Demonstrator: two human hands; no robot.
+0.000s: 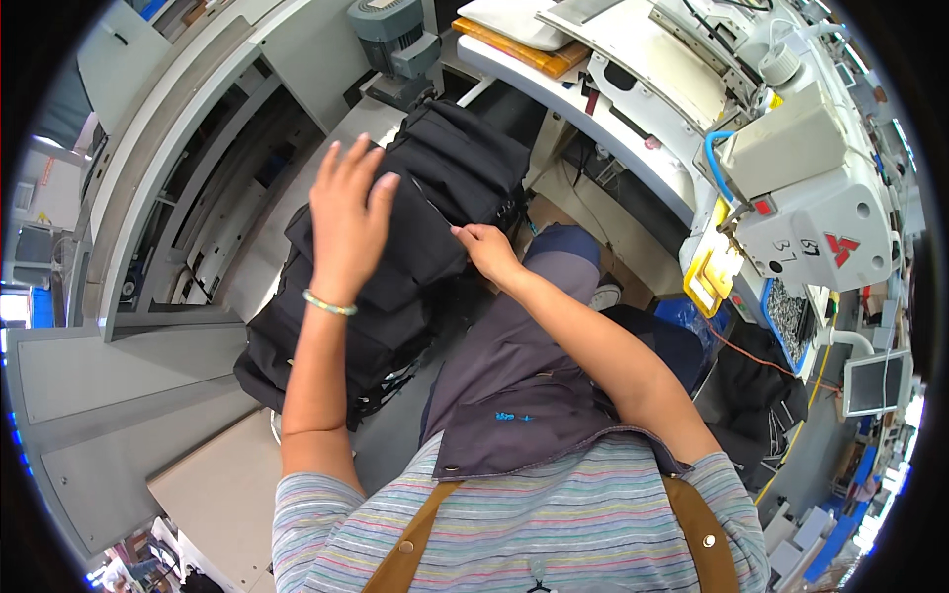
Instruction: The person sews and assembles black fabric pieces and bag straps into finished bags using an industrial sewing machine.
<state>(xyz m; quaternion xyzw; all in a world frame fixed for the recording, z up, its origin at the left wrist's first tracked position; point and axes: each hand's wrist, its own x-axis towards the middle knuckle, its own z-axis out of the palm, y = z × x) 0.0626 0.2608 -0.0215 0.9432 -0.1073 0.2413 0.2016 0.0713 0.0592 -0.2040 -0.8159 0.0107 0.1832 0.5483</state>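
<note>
A thick pile of black fabric pieces (395, 267) lies in front of me to the left, its folds hanging down toward my lap. Over its left part my left hand (348, 212) is raised, fingers spread, with nothing in it. The thumb and forefinger of my right hand (484, 249) are pinched at the right edge of the top black fabric piece (427, 229). A thin pale line runs along the cloth up from that pinch; whether it is a thread or an edge, I cannot tell. Another bunched part of the black fabric (465, 163) lies beyond.
On my right stands a white industrial sewing machine (811, 227) with a yellow plate (714, 272) and a pale table edge (633, 163). A grey motor (390, 40) sits beyond the pile. Grey cabinet frames (129, 385) rise on the left. More black fabric (756, 395) lies low right.
</note>
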